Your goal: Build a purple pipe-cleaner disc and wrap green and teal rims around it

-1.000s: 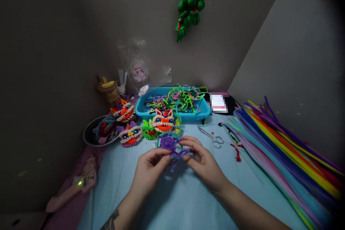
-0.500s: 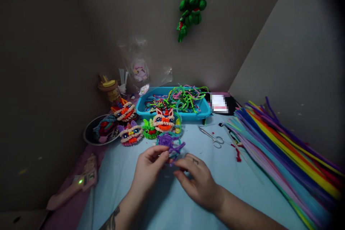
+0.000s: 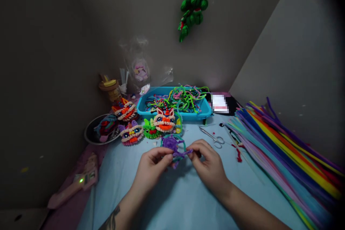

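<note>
My left hand [image 3: 151, 167] and my right hand [image 3: 208, 163] meet over the light blue tabletop [image 3: 167, 201]. Both pinch a purple pipe-cleaner piece [image 3: 172, 145], a woven disc with a teal rim and loose purple ends. The left fingers grip its lower left side. On the other side, the right fingers close on a purple end sticking out to the right. Several finished pipe-cleaner animal faces [image 3: 164, 122] lie just behind the piece.
A blue tray [image 3: 205, 109] of tangled pipe-cleaners stands at the back. Small scissors [image 3: 214, 137] lie right of the hands. Long coloured pipe-cleaners [image 3: 283, 154] cover the right side. A dark bowl [image 3: 91, 134] and a pink glue gun [image 3: 72, 185] sit left. A green ornament [image 3: 192, 5] hangs on the wall.
My right hand dropped below the purple piece half a second ago and has come back up to pinch its right end. The left hand kept its hold.
</note>
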A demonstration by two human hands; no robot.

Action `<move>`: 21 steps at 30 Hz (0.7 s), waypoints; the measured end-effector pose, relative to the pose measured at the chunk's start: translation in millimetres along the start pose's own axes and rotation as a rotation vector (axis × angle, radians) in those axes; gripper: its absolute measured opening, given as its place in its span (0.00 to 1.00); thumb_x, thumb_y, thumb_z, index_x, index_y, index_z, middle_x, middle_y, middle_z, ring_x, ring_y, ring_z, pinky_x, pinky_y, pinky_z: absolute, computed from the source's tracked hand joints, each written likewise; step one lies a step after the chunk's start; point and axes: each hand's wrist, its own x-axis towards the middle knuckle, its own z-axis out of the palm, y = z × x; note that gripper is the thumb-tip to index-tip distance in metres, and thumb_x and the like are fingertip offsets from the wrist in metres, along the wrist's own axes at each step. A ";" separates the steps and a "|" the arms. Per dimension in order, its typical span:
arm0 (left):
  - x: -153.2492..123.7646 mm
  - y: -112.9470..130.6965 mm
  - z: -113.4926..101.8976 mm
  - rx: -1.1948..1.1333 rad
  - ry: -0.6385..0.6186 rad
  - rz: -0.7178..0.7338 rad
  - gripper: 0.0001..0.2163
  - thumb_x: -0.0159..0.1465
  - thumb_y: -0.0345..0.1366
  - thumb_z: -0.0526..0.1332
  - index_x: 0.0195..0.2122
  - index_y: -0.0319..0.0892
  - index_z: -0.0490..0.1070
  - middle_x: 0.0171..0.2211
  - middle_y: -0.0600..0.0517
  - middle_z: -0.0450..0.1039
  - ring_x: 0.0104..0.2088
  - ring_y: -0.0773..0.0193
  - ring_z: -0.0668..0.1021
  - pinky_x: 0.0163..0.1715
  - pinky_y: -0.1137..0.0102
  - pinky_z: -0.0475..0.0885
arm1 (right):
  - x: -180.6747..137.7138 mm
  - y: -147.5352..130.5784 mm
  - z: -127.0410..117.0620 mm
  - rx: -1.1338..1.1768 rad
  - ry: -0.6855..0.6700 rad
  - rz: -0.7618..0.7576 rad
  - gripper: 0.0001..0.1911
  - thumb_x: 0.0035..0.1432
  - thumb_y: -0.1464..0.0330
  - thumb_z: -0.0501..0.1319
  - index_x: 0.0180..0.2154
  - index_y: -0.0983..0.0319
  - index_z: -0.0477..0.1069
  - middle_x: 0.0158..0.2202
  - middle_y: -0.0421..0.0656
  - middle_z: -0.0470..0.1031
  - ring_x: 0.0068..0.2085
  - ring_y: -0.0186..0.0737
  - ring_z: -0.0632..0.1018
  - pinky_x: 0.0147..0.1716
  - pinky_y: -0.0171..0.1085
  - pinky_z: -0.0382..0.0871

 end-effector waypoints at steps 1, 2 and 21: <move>-0.3 0.4 0.2 0.001 0.002 -0.008 0.14 0.43 0.40 0.73 0.28 0.37 0.77 0.17 0.52 0.75 0.18 0.67 0.75 0.20 0.75 0.65 | -0.2 0.8 -0.6 -0.014 0.016 -0.027 0.06 0.57 0.74 0.57 0.32 0.59 0.71 0.29 0.41 0.71 0.31 0.37 0.73 0.29 0.34 0.67; -0.7 0.6 0.3 0.002 0.001 -0.018 0.14 0.43 0.40 0.73 0.27 0.37 0.77 0.17 0.52 0.75 0.18 0.67 0.75 0.20 0.75 0.65 | -0.4 2.1 -1.3 -0.024 0.032 -0.048 0.07 0.57 0.75 0.57 0.33 0.59 0.71 0.29 0.41 0.72 0.32 0.37 0.73 0.30 0.35 0.68; -0.5 -0.5 -0.9 0.047 0.027 -0.009 0.14 0.44 0.42 0.72 0.28 0.38 0.77 0.18 0.52 0.75 0.19 0.66 0.76 0.19 0.75 0.65 | -6.6 11.5 0.3 0.322 0.089 0.150 0.02 0.61 0.69 0.58 0.36 0.58 0.69 0.39 0.44 0.77 0.40 0.40 0.80 0.41 0.40 0.76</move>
